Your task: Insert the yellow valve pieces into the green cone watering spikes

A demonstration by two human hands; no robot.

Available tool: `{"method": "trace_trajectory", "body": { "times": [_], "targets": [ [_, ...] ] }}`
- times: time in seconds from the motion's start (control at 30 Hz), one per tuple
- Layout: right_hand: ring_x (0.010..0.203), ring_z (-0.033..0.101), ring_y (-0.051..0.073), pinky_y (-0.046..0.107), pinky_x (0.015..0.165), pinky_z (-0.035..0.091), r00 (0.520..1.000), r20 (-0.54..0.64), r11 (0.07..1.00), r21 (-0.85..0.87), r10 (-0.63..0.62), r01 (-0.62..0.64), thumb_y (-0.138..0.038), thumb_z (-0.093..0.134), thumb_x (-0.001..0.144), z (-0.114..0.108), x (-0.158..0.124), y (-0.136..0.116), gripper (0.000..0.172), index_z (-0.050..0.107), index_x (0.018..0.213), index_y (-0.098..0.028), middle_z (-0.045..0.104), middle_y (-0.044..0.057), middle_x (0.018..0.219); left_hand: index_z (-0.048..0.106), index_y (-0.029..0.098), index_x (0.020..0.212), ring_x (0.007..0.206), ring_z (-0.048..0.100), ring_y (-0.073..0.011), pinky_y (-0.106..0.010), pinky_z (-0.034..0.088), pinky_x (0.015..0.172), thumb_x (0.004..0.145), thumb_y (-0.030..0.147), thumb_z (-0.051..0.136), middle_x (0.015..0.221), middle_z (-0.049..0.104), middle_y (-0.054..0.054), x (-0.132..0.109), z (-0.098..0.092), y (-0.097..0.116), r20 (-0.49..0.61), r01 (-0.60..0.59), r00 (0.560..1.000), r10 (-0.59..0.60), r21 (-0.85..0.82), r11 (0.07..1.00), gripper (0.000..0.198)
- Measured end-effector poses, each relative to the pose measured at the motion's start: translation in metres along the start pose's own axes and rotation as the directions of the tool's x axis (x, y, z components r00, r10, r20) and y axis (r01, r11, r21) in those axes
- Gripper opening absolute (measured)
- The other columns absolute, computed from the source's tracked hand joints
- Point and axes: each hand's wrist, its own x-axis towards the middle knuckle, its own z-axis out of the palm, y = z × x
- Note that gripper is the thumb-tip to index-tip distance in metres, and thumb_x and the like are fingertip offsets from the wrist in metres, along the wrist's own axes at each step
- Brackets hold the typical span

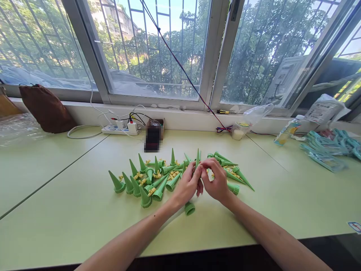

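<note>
A heap of green plastic cone spikes (158, 180) with small yellow valve pieces (152, 191) lies on the pale green table (70, 210). My left hand (188, 185) and my right hand (214, 180) meet above the heap's right part, fingertips pinched together. The left hand grips a green cone spike whose wide end (190, 208) sticks out below the palm. The right hand's fingers are closed at the spike's upper end on something too small to make out. More spikes (234, 174) lie to the right of my hands.
Against the window sill stand a power strip with cables (121, 130), a dark small box (153, 137), a brown bag (46, 109), a clear bag with a cup (245, 126) and a bottle (286, 132). Teal packaged items (329, 150) lie at the far right.
</note>
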Motion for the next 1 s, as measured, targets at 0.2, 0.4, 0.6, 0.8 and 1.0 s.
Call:
{"method": "trace_trajectory", "body": {
  "times": [0.2, 0.4, 0.6, 0.8, 1.0],
  "targets": [
    [0.072, 0.055, 0.016, 0.031, 0.065, 0.049, 1.000, -0.002, 1.000, 0.011, -0.001, 0.001, -0.008, 0.050, 0.086, -0.0003, 0.0003, -0.0004, 0.014, 0.056, 0.091, -0.020, 0.056, 0.004, 0.082, 0.042, 0.021, 0.107, 0.040, 0.049, -0.0079, -0.019, 0.036, 0.037, 0.093, 0.055, 0.044, 0.061, 0.049, 0.007, 0.0003, 0.0003, 0.0013, 0.002, 0.009, 1.000, -0.009, 0.007, 1.000, 0.037],
    [0.072, 0.055, 0.016, 0.030, 0.065, 0.049, 1.000, 0.004, 1.000, 0.011, 0.010, -0.010, -0.008, 0.049, 0.086, -0.0005, 0.0004, -0.0011, 0.014, 0.056, 0.091, -0.020, 0.056, 0.004, 0.082, 0.042, 0.020, 0.103, 0.040, 0.050, -0.0083, -0.018, 0.035, 0.036, 0.093, 0.054, 0.044, 0.059, 0.048, 0.007, -0.0003, 0.0010, 0.0022, -0.005, 0.014, 1.000, -0.014, 0.010, 1.000, 0.036],
    [0.072, 0.055, 0.016, 0.030, 0.065, 0.049, 1.000, 0.015, 1.000, 0.013, 0.025, -0.026, -0.009, 0.049, 0.087, -0.0007, 0.0002, -0.0012, 0.014, 0.056, 0.091, -0.020, 0.056, 0.004, 0.082, 0.042, 0.020, 0.101, 0.040, 0.049, -0.0080, -0.018, 0.035, 0.036, 0.093, 0.054, 0.044, 0.059, 0.048, 0.008, -0.0002, 0.0008, 0.0026, -0.004, 0.013, 1.000, -0.013, 0.022, 1.000, 0.034],
    [0.070, 0.055, 0.016, 0.030, 0.064, 0.049, 0.999, 0.013, 0.999, 0.018, 0.029, -0.029, -0.009, 0.049, 0.086, 0.0000, 0.0006, -0.0009, 0.014, 0.055, 0.090, -0.020, 0.055, 0.003, 0.081, 0.042, 0.020, 0.103, 0.040, 0.049, -0.0083, -0.018, 0.036, 0.036, 0.094, 0.054, 0.044, 0.059, 0.048, 0.008, 0.0002, 0.0011, 0.0019, -0.006, 0.013, 1.000, -0.013, 0.023, 1.000, 0.035],
    [0.070, 0.055, 0.016, 0.029, 0.065, 0.048, 0.999, 0.024, 0.999, 0.020, 0.033, -0.034, -0.008, 0.049, 0.086, -0.0005, 0.0000, 0.0010, 0.014, 0.055, 0.090, -0.020, 0.055, 0.003, 0.081, 0.043, 0.021, 0.101, 0.040, 0.049, -0.0080, -0.018, 0.035, 0.036, 0.093, 0.054, 0.043, 0.060, 0.049, 0.007, 0.0002, 0.0004, 0.0011, -0.003, 0.016, 1.000, -0.016, 0.028, 0.999, 0.035]
  ]
}}
